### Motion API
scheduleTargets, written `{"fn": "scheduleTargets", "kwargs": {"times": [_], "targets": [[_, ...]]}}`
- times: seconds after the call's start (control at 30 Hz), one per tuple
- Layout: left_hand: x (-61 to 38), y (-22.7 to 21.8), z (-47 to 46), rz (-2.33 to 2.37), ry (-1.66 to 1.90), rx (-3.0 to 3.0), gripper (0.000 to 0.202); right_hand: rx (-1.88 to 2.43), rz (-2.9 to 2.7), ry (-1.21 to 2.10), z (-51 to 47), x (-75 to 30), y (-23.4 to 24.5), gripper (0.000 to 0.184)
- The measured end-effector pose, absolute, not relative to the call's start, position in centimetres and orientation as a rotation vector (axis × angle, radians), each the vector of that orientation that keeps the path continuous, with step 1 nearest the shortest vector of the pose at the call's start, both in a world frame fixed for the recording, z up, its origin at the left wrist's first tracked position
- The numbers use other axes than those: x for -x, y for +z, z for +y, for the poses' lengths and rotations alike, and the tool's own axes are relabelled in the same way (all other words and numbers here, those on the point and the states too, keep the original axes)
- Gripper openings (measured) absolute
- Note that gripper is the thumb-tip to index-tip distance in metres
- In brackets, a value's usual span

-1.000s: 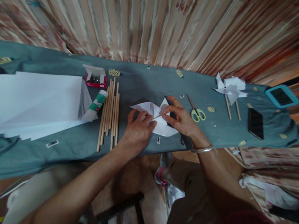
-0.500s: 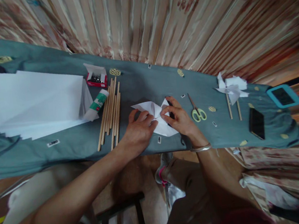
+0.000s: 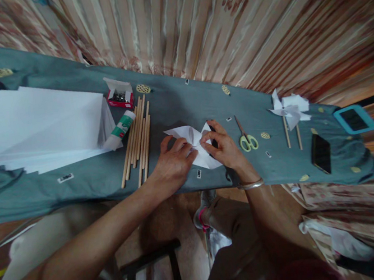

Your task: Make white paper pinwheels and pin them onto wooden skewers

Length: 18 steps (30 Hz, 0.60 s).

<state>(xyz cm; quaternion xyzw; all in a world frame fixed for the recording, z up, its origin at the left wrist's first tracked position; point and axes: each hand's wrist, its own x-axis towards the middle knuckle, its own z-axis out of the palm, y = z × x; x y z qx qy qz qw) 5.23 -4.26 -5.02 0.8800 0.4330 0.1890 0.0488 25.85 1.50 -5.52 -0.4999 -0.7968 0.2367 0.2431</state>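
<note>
A white paper pinwheel (image 3: 207, 159) with folded blades lies on the green cloth between my two hands. My left hand (image 3: 176, 160) is closed on its left side, fingertips pressing near the centre. From the right, my right hand (image 3: 222, 145) pinches a folded part close to the middle. Both sets of fingertips hide some of the centre. Green-handled scissors (image 3: 248, 141) rest to the right of my right hand. Left of my left hand lies a bundle of wooden sticks (image 3: 137, 137), with a glue stick (image 3: 123, 125) leaning by it.
A stack of white paper (image 3: 45, 125) covers the table's left part, near a small open red box (image 3: 120, 96) of metal pins. Finished-looking pinwheels on sticks (image 3: 287, 111), a dark phone (image 3: 321, 154) and a blue-framed device (image 3: 355, 120) lie to the right. Curtains (image 3: 173, 28) hang behind.
Almost nothing differs. My fingers stay at the middle of the paper pinwheel with only a slight shift, and the view has moved a little.
</note>
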Motion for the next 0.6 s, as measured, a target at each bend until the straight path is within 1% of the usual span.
{"fn": "scheduleTargets", "kwargs": {"times": [0.3,0.6], "targets": [[-5.11,-5.51,-4.23,1.313,0.597,-2.697,0.025,1.376,-2.174,0.678,1.50,-25.90,-5.33,0.009],[-5.17,-5.66,-4.32,1.308,0.635,-2.716,0.030,1.378,-2.139,0.736,1.39,-25.90,-5.28,0.010]]}}
